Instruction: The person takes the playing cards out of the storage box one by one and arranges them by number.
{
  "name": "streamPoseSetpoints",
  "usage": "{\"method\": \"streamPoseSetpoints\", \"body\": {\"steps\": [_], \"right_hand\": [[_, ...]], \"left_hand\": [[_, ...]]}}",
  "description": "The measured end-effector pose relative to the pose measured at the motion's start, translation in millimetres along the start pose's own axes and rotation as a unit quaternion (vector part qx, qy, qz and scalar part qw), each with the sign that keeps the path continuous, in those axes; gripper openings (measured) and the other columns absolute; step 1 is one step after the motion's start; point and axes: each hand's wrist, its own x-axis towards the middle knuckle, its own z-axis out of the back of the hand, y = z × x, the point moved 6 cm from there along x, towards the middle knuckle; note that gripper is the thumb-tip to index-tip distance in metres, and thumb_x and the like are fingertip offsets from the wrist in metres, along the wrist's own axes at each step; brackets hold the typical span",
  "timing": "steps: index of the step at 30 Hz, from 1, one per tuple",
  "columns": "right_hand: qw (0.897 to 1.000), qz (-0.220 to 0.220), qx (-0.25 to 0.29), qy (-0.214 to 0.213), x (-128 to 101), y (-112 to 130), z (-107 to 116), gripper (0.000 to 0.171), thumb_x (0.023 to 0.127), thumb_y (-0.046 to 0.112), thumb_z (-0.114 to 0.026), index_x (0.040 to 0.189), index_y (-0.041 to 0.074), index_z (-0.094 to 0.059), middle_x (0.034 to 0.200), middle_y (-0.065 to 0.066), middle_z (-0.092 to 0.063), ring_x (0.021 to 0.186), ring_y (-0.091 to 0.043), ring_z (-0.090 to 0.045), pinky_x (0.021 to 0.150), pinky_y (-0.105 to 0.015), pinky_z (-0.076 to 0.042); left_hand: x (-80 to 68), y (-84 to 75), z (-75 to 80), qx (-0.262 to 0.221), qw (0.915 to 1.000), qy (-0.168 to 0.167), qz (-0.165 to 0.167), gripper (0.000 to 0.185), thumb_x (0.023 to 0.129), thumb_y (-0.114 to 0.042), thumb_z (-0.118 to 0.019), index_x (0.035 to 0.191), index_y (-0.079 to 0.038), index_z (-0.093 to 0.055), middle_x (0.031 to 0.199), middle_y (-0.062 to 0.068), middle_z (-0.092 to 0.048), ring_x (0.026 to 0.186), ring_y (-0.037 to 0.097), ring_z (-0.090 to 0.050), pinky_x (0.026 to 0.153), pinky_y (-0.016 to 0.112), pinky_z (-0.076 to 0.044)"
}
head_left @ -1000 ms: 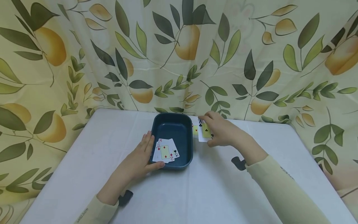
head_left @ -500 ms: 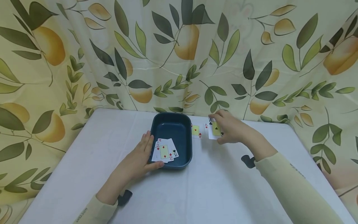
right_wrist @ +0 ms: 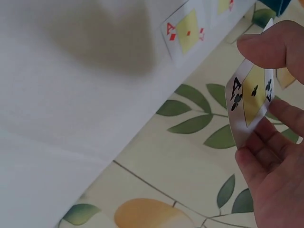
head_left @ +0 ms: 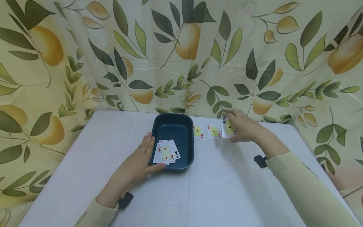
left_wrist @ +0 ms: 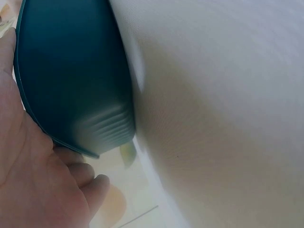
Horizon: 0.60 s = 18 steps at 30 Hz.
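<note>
The right hand [head_left: 241, 127] has moved farther right along the back of the counter [head_left: 215, 189] with the ace of clubs [head_left: 228, 128], and now 2 aces lie bare beside the tray. The leafy curtain [head_left: 181, 53] hangs behind. The dark blue tray [head_left: 173, 130] sits on the white counter. The left hand [head_left: 140, 162] holds the tray's near left rim, thumb curled on it. Inside lies a small pile of cards [head_left: 166, 152]. The right hand's grip pinches the ace of clubs, just right of the ace of diamonds [head_left: 214, 131] and the ace of hearts [head_left: 198, 131].
</note>
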Motion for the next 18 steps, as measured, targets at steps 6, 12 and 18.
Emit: {"method": "streamPoseSetpoints", "body": {"steps": [6, 12, 18], "right_hand": [[1.0, -0.01, 0.003, 0.011, -0.5, -9.8, -1.0, 0.094, 0.067, 0.012, -0.088, 0.149, 0.006, -0.043, 0.141, -0.022, -0.041, 0.123, -0.039, -0.041, 0.097, -0.055, -0.049], [0.999, -0.02, 0.004, 0.025, 1.9, -19.1, -3.8, 0.095, 0.067, 0.01, -0.088, 0.15, 0.006, -0.041, 0.143, -0.023, -0.039, 0.125, -0.04, -0.04, 0.1, -0.057, -0.047], [0.998, -0.034, 0.007, 0.043, 6.6, -31.1, -5.8, 0.094, 0.066, 0.011, -0.089, 0.148, 0.006, -0.042, 0.142, -0.024, -0.04, 0.123, -0.04, -0.041, 0.098, -0.058, -0.048]], "left_hand": [[0.6, -1.2, 1.4, -0.004, 1.0, 0.002, -0.001, 0.116, 0.083, -0.074, -0.061, 0.159, -0.002, -0.011, 0.168, 0.012, 0.001, 0.155, 0.031, -0.004, 0.117, 0.052, -0.028], [1.4, -0.5, 0.6, -0.003, 1.0, 0.002, 0.0, 0.117, 0.083, -0.075, -0.06, 0.159, -0.003, -0.011, 0.168, 0.012, 0.001, 0.155, 0.03, -0.004, 0.117, 0.052, -0.028], [0.7, -0.8, 1.2, -0.001, 1.0, 0.003, -0.001, 0.117, 0.083, -0.076, -0.059, 0.159, -0.003, -0.01, 0.168, 0.012, 0.001, 0.155, 0.03, -0.004, 0.117, 0.051, -0.028]]}}
